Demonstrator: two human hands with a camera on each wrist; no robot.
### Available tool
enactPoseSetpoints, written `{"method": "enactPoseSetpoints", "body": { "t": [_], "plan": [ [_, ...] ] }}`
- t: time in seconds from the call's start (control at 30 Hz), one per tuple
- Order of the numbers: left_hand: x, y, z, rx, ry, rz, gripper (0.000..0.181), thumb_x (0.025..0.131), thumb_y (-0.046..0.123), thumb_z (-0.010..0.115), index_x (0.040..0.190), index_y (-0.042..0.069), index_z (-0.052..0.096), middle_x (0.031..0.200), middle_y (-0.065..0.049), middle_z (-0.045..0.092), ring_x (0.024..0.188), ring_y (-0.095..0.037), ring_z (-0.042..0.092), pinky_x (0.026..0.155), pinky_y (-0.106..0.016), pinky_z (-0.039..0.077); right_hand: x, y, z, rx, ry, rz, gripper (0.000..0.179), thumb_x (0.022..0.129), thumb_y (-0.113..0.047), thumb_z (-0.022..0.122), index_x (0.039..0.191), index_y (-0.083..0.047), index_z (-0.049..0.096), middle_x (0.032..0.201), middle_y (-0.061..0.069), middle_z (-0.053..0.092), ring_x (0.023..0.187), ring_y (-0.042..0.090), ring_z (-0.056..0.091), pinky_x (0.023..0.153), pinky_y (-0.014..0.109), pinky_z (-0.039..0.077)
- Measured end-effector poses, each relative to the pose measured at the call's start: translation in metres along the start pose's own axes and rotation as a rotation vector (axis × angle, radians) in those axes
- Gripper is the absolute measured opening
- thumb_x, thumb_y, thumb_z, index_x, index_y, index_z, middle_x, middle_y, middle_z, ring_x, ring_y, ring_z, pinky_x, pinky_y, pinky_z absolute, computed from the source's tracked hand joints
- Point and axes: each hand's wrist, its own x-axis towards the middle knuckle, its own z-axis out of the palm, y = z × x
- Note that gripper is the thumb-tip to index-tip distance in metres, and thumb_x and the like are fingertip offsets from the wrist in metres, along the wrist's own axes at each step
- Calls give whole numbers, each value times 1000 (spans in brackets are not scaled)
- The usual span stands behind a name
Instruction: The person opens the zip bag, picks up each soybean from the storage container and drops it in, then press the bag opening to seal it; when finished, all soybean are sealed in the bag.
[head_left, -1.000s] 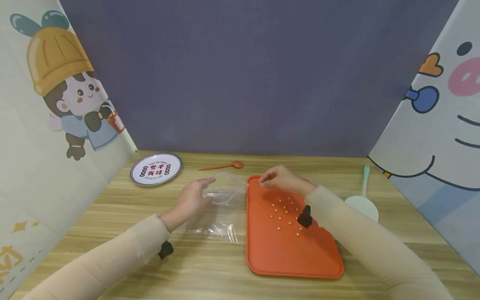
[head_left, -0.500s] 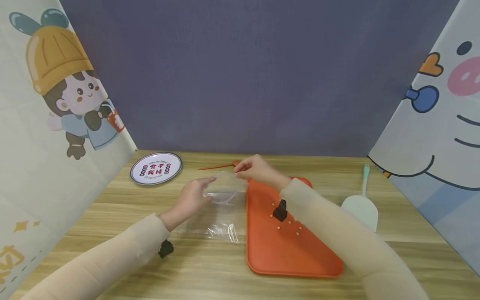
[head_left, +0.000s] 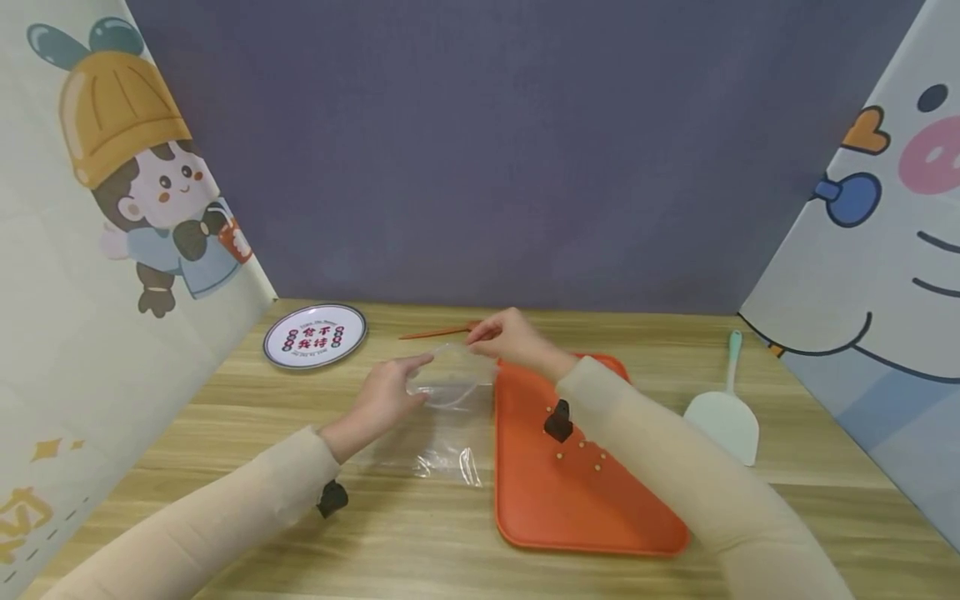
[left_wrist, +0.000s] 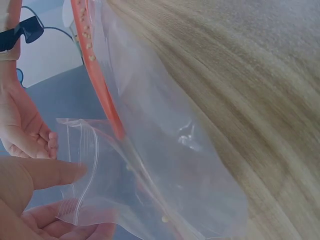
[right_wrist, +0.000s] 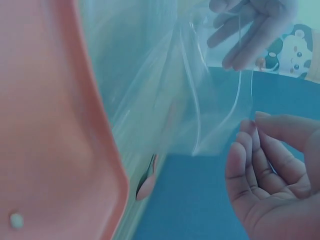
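A clear zip-lock bag (head_left: 450, 433) lies to the left of the orange tray (head_left: 555, 521), its mouth raised and spread. My left hand (head_left: 381, 400) grips the bag's mouth; in the left wrist view the index finger (left_wrist: 60, 173) is at the zip strip and other fingers are behind the film. Two pale soybeans (left_wrist: 165, 219) show low in the bag. At the mouth's far edge my right hand (head_left: 517, 343) has thumb and index tips pinched together; the soybean between them is hidden. Several soybeans (head_left: 559, 456) are scattered on the tray, some covered by my right arm.
A white plate (head_left: 315, 337) with red characters sits at the back left. Behind the bag is an orange spoon (head_left: 431, 334), its bowl partly covered by my right hand. A pale spatula-like scoop (head_left: 723, 421) with a green handle lies right of the tray.
My right hand has moved left from over the tray's far corner to the bag's mouth, and stays there in the last half second. My left hand and the bag have hardly moved.
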Motion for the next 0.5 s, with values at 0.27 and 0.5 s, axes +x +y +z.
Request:
{"method": "enactPoseSetpoints", "body": {
  "t": [0.27,0.5],
  "plan": [
    [0,1,0,-26,-13,-30,66,75,2,75,137,6,53,132,-21,59,80,-26,66,64,-29,53,-11,17,-30,40,8,80,20,87,-14,71,103,-3,74,95,7,74,76,15,66,67,25,55],
    [0,3,0,-60,-28,-59,66,75,0,74,138,6,52,133,-22,57,63,-19,59,47,-24,45,-27,34,-60,21,3,129,19,89,-14,68,105,-4,73,98,10,74,76,14,64,71,30,55]
  ]
}}
